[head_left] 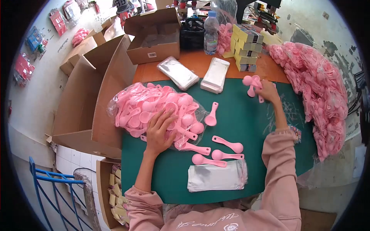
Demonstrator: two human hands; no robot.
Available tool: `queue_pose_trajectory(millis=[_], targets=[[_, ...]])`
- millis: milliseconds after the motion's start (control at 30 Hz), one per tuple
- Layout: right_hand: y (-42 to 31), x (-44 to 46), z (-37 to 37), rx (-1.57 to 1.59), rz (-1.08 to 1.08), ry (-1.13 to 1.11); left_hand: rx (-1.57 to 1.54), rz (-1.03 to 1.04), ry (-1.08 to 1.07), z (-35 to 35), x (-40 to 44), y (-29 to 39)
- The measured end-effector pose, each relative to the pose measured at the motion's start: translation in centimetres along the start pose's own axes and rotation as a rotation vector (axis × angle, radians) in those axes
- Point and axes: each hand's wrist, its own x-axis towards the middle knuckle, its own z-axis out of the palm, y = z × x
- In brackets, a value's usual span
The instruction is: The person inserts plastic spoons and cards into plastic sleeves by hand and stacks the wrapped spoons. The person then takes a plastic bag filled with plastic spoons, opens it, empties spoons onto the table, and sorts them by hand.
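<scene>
My left hand (160,133) lies on a heap of pink measuring spoons (133,106) in a clear plastic bag, its fingers spread over them. At the right of the green mat, my right hand (268,92) is closed on several pink scoop spoons (252,81), whose bowls stick out to the left. Between the hands, a loose pink spoon (211,114) lies by the heap. Nearer to me are a few more loose spoons (227,144), some touching or close to a stack of clear plastic sleeves (216,177).
Two more sleeve stacks (178,73) lie at the back of the green mat (235,111). Behind stand a water bottle (211,34) and stacked yellow-edged cards (246,48). Bagged pink spoons (318,92) pile along the right. Cardboard boxes (111,88) flank the left; a small card packet (296,134) lies right.
</scene>
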Motion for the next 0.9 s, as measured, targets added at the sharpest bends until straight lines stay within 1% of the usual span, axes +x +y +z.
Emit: queue_pose_trajectory(millis=[33,100,167,233,300,333,367,467,500,600,700,733,800,833,900], targets=[[0.3,-0.3,0.2,0.004,0.005,-0.001,0.001,0.003,-0.006,0.0,0.1,-0.1],[0.5,-1.5,0.5,-0.359,0.016,0.151,-0.003,0.002,0.002,0.1,0.0,-0.1],[-2.6,-4.9,0.7,-0.619,-0.144,0.296,0.0,0.001,-0.001,0.0,0.0,0.0],[-6.5,-8.3,0.2,-0.143,-0.312,-0.009,0.003,0.001,-0.005,0.0,0.1,0.0],[-10.7,-12.4,-0.6,0.122,-0.464,-0.437,0.013,0.005,-0.003,0.0,0.0,0.0],[-12.4,-14.4,-0.5,0.068,-0.508,-0.45,0.013,0.004,-0.006,0.1,0.0,-0.1],[-13.1,-15.9,0.3,-0.033,-0.598,-0.37,0.013,0.001,-0.005,0.1,0.0,-0.1],[-14.2,-17.1,1.5,-0.111,-0.539,-0.415,0.011,0.007,0.003,0.2,0.0,-0.2],[-14.1,-17.0,2.2,-0.074,-0.545,-0.378,0.007,0.009,0.01,0.2,0.0,-0.2],[-14.2,-16.7,2.4,-0.105,-0.507,-0.426,0.002,0.006,0.006,0.2,0.0,-0.1],[-13.4,-16.4,3.7,-0.106,-0.481,-0.396,0.011,0.011,0.009,0.1,0.0,-0.1],[-13.0,-16.2,3.7,-0.109,-0.485,-0.393,0.013,0.011,0.015,0.1,0.0,-0.1],[-12.5,-15.3,3.5,0.051,-0.585,-0.329,0.002,0.018,0.021,0.1,0.1,-0.1],[-13.3,-14.4,2.5,0.048,-0.59,-0.33,0.004,0.015,0.026,0.0,0.1,-0.1],[-15.1,-12.3,0.1,0.535,-0.166,-0.473,0.0,0.007,0.022,0.1,0.0,0.0]])
